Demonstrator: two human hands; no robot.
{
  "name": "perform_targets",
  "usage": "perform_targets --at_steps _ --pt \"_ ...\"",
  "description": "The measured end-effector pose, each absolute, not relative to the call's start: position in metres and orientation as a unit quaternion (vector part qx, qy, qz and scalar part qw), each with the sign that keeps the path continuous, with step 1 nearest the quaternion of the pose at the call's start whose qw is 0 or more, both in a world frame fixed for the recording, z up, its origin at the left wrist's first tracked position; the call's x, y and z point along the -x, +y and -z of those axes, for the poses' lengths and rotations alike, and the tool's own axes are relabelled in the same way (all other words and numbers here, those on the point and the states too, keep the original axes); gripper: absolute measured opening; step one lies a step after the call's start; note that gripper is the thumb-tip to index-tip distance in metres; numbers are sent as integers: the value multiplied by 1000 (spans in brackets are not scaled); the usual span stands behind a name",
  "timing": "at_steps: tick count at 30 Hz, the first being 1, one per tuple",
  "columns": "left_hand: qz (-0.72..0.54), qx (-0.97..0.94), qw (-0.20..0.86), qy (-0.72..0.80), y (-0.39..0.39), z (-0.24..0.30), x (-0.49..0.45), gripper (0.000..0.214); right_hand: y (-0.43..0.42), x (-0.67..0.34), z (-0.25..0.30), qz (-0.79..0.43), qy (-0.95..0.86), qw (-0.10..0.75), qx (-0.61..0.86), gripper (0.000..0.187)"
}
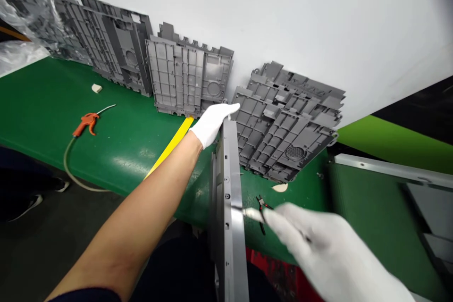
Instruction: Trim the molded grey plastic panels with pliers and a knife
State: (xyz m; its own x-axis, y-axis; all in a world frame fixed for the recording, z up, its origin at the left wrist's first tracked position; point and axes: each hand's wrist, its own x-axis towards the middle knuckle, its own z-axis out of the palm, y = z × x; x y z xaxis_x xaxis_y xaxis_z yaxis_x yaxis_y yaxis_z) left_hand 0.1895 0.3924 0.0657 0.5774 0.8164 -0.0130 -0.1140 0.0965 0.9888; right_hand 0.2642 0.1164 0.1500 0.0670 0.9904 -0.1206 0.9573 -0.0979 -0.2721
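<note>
My left hand [212, 122], in a white glove, grips the far top edge of a grey plastic panel [228, 207] that stands on edge, running from the bench toward me. My right hand [318, 245], also gloved and blurred, is closed on a small thin tool whose tip [247, 212] touches the panel's near side edge. Small red-handled cutters [262, 207] lie on the green bench just behind the right hand.
Grey moulded panels lean against the white wall: a stack [286, 127] right of my left hand, another panel [189, 78] behind it, more panels [106, 40] to the left. An orange air gun [86, 122] with hose lies on the green bench [42, 104]. A yellow stripe [173, 144] crosses the bench.
</note>
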Motion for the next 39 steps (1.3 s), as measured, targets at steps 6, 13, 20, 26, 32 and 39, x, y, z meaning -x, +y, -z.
perform_targets --at_steps 6,13,20,26,32,39 --pt "-293 -436 796 301 394 -74 -189 30 229 -296 -153 -67 -661 -11 747 67" --pt "-293 -428 805 289 397 -77 -184 26 286 -294 -151 -31 -635 -72 768 69" --pt "-328 -447 783 284 399 -70 -183 17 287 -290 -157 -14 -643 -128 755 74" --pt "-314 -463 776 290 399 -71 -184 19 284 -290 -154 -4 -647 -125 752 75" --pt "-308 -470 772 297 398 -75 -185 16 283 -292 -155 -9 -647 -133 751 74" --pt "-309 -473 767 304 398 -75 -185 16 280 -291 -153 1 -653 -137 744 75"
